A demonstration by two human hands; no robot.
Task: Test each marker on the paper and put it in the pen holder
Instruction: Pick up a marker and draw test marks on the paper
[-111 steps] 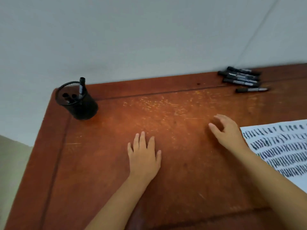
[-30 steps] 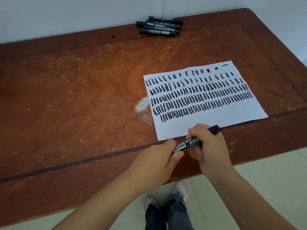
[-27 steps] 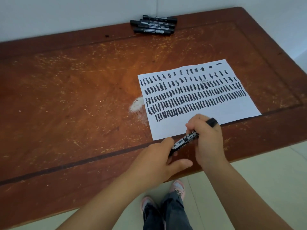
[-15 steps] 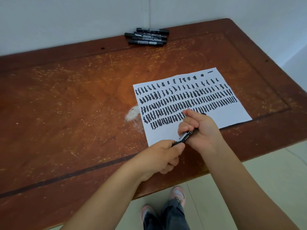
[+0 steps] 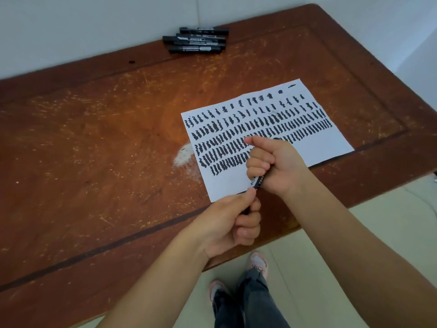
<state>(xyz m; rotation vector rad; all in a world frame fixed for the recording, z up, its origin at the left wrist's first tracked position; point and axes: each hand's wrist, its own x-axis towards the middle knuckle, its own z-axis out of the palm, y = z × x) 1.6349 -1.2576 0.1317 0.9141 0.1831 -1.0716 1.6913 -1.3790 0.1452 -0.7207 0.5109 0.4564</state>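
marker (image 5: 257, 182) mostly hidden, right hand (image 5: 272, 164) fisted, left hand (image 5: 233, 221) pinching end

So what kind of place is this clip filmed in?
Probably a plain indoor room, perhaps an office or study, not a workshop. A worn, scratched wooden desk stands in a corner of bare white walls, over a pale tiled floor. Only markers and paper lie on it.

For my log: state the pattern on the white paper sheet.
White paper sheet: rows of short black marker strokes, bottom margin blank; seen in the head view.
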